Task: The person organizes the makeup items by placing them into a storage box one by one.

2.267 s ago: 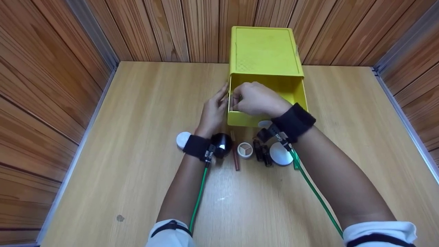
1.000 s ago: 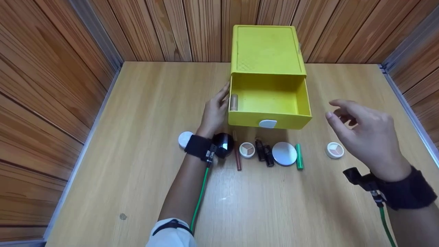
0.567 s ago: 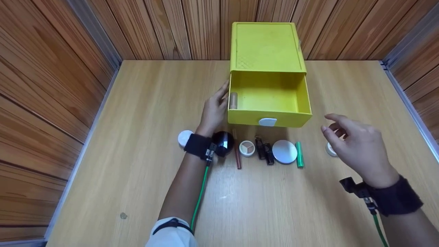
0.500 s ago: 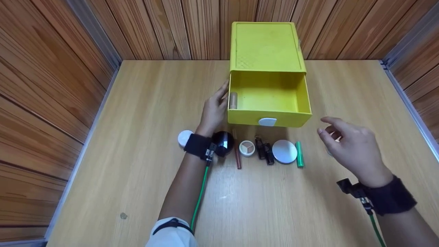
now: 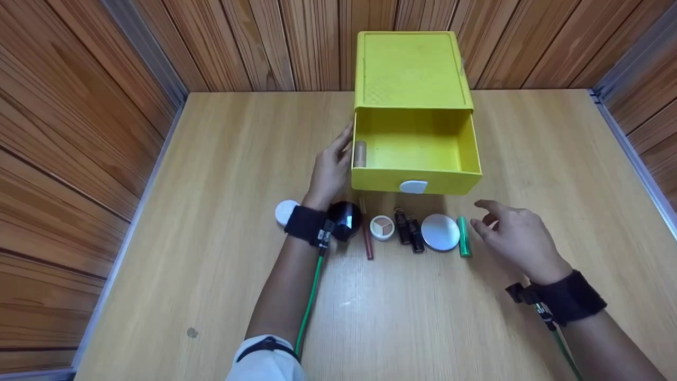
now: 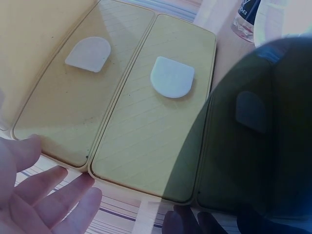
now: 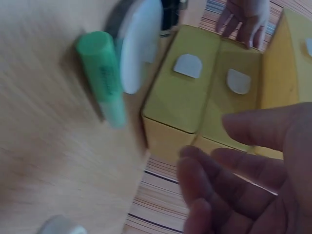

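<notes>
My left hand (image 5: 330, 172) rests against the left side of a yellow drawer unit (image 5: 412, 69), fingers stretched along it. Its top drawer (image 5: 439, 182) is pulled out, with a white handle on the front. A tan tube (image 5: 360, 154) stands inside at the left wall. My right hand (image 5: 518, 238) hovers over the table, fingers loosely curled and holding nothing. Nearest its fingertips lies a green tube (image 5: 464, 237), which the right wrist view shows as a green marker-like stick (image 7: 102, 73). Beside that is a round silver-white compact (image 5: 440, 233).
In front of the drawer lie two small black bottles (image 5: 409, 230), a white pot with a three-part pan (image 5: 382, 227), a reddish-brown pencil (image 5: 367, 233) and a black round object (image 5: 345, 220). A white disc (image 5: 286, 211) shows by my left wrist. Wooden panels (image 5: 317, 47) surround the table.
My right hand has come out of the drawer, gone far right, then moved left towards the green tube, covering a small white pot. The tan tube shows in the drawer. My left hand stays put.
</notes>
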Tool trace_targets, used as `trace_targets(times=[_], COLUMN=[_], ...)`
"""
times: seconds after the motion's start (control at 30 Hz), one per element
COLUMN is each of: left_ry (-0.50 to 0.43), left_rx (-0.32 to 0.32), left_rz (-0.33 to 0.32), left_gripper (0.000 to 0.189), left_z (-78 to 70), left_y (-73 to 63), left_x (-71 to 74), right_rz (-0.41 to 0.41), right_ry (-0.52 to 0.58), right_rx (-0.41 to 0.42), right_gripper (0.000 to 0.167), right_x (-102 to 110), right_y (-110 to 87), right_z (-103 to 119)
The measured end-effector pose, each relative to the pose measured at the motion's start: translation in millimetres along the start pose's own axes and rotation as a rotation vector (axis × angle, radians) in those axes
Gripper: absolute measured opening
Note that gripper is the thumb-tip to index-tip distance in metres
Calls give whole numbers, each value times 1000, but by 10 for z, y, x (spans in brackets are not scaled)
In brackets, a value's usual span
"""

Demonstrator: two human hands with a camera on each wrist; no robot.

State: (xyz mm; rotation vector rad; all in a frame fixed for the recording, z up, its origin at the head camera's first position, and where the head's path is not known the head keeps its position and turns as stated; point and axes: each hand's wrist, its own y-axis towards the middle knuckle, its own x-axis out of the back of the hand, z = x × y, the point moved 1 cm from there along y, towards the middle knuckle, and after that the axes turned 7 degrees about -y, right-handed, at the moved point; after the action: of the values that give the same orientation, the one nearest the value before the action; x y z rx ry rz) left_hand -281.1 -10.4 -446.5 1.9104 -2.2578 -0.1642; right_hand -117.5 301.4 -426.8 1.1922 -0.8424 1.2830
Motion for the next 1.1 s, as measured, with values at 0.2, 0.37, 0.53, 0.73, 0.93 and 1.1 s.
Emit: trace_targets(times=[0.2,0.37,0.53,0.73,0.93,1.1], left_ry=[-1,13,-13,-7,18,11], left_rx=[20,20,12,16,-17,-7], left_rz=[-3,2,17,14,3,9], left_gripper=[52,53,53,53,52,52], left_z=[6,26,39,42,68,82], left_y=[-2,3,12,2,4,-8], left_x=[-3,-1,5,24,23,1], right_rz=[246,371,431,464,418,388], right_ry=[1,10,27,37,12,36], right_rx=[-64,-85,-94,-83,-61,-98], right_gripper=[49,57,61,60,56,56], right_x=[-143,-217,-247,-298,-301,-239], right_y=[18,48,93,132,131,104], right_z=[-50,-78,-85,-93,-115,-127])
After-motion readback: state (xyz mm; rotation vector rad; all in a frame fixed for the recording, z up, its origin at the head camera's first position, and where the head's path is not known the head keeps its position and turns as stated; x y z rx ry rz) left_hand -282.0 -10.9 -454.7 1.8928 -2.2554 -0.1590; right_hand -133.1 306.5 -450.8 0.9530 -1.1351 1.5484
